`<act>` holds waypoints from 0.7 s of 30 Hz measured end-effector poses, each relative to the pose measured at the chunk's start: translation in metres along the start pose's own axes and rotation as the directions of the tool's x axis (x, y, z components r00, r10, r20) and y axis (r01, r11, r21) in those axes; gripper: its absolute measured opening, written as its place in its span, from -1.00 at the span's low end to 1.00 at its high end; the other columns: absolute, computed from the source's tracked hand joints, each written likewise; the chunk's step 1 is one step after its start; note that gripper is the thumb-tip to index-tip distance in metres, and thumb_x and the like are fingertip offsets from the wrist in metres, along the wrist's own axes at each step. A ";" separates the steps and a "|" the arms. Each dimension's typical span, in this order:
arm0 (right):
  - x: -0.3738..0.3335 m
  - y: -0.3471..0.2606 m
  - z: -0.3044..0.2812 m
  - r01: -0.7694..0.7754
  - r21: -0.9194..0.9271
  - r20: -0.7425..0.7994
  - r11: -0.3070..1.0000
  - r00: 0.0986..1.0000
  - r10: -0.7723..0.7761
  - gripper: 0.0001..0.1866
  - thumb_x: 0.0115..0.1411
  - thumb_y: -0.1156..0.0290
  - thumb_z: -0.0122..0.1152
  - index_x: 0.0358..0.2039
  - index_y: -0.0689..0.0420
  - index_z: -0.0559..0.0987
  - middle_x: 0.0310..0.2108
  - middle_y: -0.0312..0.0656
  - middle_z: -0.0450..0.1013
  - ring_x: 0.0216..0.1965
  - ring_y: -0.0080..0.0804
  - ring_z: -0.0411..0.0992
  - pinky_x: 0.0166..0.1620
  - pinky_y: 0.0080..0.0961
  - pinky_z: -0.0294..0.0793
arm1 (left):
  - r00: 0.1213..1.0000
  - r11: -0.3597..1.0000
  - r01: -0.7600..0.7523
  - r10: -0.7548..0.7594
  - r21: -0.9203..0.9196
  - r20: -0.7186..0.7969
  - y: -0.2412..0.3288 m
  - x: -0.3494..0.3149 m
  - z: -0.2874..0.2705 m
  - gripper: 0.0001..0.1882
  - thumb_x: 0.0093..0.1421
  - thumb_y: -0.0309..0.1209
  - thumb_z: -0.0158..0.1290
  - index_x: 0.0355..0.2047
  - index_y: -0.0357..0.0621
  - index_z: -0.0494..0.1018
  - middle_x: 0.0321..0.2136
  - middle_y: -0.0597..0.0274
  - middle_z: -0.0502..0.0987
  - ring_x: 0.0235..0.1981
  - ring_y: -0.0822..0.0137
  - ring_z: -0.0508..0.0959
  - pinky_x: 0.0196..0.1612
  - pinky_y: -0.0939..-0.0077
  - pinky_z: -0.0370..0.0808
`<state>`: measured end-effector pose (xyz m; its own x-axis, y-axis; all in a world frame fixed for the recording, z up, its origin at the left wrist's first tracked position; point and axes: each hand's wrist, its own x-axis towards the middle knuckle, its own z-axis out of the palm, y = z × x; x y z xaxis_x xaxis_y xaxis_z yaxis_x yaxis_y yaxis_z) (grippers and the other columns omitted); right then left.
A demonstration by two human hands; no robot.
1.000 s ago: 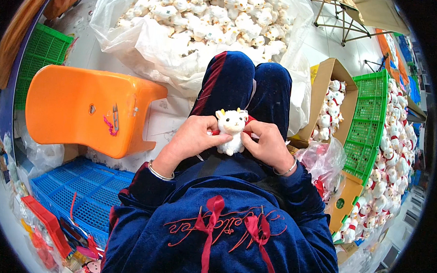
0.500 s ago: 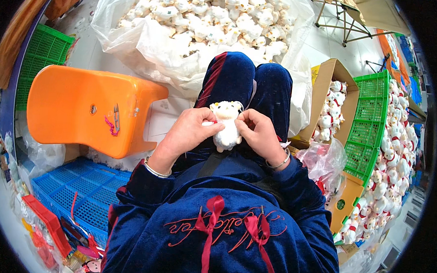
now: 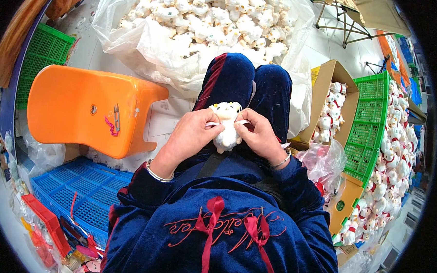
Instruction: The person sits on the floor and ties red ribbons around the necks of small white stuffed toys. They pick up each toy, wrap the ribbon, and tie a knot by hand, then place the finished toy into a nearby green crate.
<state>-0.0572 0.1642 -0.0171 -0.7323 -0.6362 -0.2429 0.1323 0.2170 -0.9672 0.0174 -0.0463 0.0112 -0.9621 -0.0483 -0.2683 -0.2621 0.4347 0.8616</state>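
Note:
A small white plush toy (image 3: pixel 226 129) with yellowish bits on its head sits upright on my lap, between my two hands. My left hand (image 3: pixel 193 131) is closed in a pinch at the toy's left side, with a narrow pale ribbon (image 3: pixel 212 124) between thumb and finger. On the other side, my right hand (image 3: pixel 260 137) pinches another end of pale ribbon near the toy's neck. The fingers lie close against the toy and hide part of its sides. Whether both ends belong to one ribbon around the neck cannot be made out.
Beyond my knees lies a clear plastic sheet (image 3: pixel 134 47) heaped with white plush toys (image 3: pixel 218 19). An orange stool (image 3: pixel 64 105) at left carries small snips (image 3: pixel 116 118). A blue crate (image 3: pixel 79 189) stands below it. At right are a cardboard box (image 3: pixel 349 105) and a green crate (image 3: pixel 365 128).
Red showing at my left fingers is gone, and pale ribbon now shows at both hands. The hands and the toy stay nearly in place.

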 end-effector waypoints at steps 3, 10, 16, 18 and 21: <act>0.000 0.013 -0.002 -0.007 0.163 0.014 0.987 1.000 0.005 -0.88 0.30 0.46 0.27 -0.22 0.21 0.54 -0.29 -0.39 0.44 -0.29 -0.71 0.39 -0.23 -0.70 0.42 | 0.999 0.998 -0.020 0.018 -0.056 -0.033 -0.006 -0.003 0.004 -0.76 0.20 -0.36 0.26 -0.33 -0.33 0.56 -0.54 0.17 0.55 -0.47 0.46 0.52 -0.37 0.50 0.47; 0.004 0.020 0.005 0.151 0.146 -0.105 0.978 0.985 -0.136 -0.90 0.27 0.52 0.28 -0.23 0.22 0.58 -0.24 -0.35 0.45 -0.24 -0.69 0.39 -0.17 -0.70 0.39 | 0.962 0.968 -0.183 0.141 -0.170 -0.235 -0.012 -0.009 0.028 -0.85 0.19 -0.48 0.25 -0.32 -0.33 0.56 -0.42 0.14 0.57 -0.38 0.39 0.57 -0.28 0.48 0.48; 0.008 0.014 0.007 0.286 -0.068 -0.138 0.956 0.946 -0.293 -0.90 0.24 0.54 0.30 -0.26 0.26 0.59 -0.29 -0.24 0.46 -0.28 -0.54 0.42 -0.18 -0.62 0.40 | 0.906 0.933 -0.316 0.243 -0.173 -0.347 -0.012 -0.004 0.034 -0.89 0.18 -0.54 0.24 -0.28 -0.31 0.59 -0.39 0.16 0.57 -0.35 0.38 0.57 -0.25 0.48 0.49; 0.009 0.009 0.008 0.295 -0.109 -0.114 0.949 0.945 -0.307 -0.90 0.24 0.54 0.30 -0.26 0.27 0.59 -0.31 -0.22 0.45 -0.30 -0.50 0.42 -0.19 -0.59 0.39 | 0.900 0.928 -0.331 0.256 -0.170 -0.354 -0.014 -0.003 0.035 -0.88 0.19 -0.55 0.23 -0.25 -0.31 0.61 -0.38 0.17 0.58 -0.34 0.39 0.57 -0.24 0.50 0.49; 0.011 -0.001 0.012 0.302 -0.171 -0.076 0.938 0.945 -0.318 -0.93 0.26 0.54 0.28 -0.28 0.27 0.60 -0.36 -0.22 0.43 -0.34 -0.47 0.39 -0.24 -0.55 0.37 | 0.913 0.920 -0.297 0.195 -0.257 -0.358 -0.015 -0.001 0.036 -0.87 0.22 -0.54 0.21 -0.22 -0.30 0.63 -0.37 0.20 0.59 -0.32 0.43 0.57 -0.21 0.54 0.48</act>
<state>-0.0568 0.1480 -0.0200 -0.7850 -0.6138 0.0834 -0.2108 0.1380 -0.9677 0.0255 -0.0203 -0.0173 -0.9566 -0.2811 0.0772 0.0254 0.1835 0.9827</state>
